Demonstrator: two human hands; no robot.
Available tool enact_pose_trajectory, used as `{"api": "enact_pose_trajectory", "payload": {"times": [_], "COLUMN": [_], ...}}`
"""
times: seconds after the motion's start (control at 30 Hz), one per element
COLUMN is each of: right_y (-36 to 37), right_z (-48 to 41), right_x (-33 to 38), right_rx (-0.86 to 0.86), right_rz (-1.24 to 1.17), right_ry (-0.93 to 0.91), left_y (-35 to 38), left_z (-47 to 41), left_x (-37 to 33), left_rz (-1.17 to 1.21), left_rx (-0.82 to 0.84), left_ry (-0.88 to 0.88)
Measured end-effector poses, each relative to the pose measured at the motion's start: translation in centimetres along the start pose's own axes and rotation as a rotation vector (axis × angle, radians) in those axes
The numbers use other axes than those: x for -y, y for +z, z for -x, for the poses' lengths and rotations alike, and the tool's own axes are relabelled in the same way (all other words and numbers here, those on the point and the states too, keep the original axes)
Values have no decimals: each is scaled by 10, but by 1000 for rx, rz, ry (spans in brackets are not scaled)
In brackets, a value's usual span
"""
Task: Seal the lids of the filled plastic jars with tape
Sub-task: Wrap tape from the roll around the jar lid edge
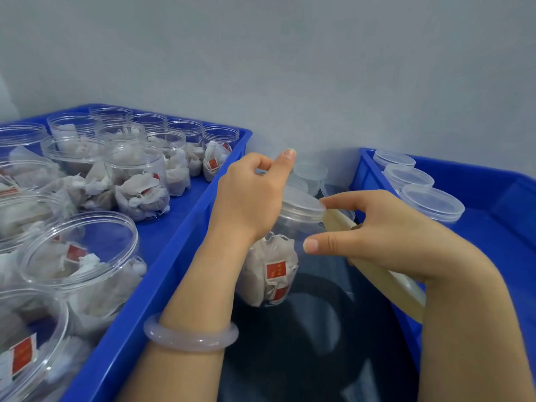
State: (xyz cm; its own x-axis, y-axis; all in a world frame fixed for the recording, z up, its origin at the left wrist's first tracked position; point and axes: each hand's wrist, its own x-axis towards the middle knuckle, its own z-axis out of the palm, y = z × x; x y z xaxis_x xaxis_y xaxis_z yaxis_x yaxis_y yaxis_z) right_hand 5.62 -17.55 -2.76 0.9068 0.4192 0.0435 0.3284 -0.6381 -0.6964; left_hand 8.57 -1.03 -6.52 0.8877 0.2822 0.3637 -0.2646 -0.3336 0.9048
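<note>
A clear plastic jar (272, 265) filled with white tea bags bearing red tags tilts between the two blue trays. Its translucent lid (301, 206) is on. My left hand (249, 195) grips the jar at the lid, thumb raised. My right hand (380, 227) holds a roll of clear tape (385, 274) through its pale cardboard core, with the index finger touching the lid's edge and the thumb stretched towards the jar's side.
A blue tray (185, 236) on the left holds several open filled jars (84, 256). A blue tray (499, 227) on the right holds closed jars with lids (432, 203). Loose lids (310, 172) lie by the grey wall. Dark cloth lies below.
</note>
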Motion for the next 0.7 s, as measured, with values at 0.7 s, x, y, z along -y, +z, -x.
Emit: {"api": "enact_pose_trajectory", "payload": {"times": [0.7], "right_y": [11], "right_z": [-14], "right_x": [-13], "right_rx": [-117], "right_rz": [-120], "right_ry": [37], "left_y": [0], "left_z": [3], "left_x": [-2], "left_rz": [174], "left_rx": [94], "left_ry": [-162]}}
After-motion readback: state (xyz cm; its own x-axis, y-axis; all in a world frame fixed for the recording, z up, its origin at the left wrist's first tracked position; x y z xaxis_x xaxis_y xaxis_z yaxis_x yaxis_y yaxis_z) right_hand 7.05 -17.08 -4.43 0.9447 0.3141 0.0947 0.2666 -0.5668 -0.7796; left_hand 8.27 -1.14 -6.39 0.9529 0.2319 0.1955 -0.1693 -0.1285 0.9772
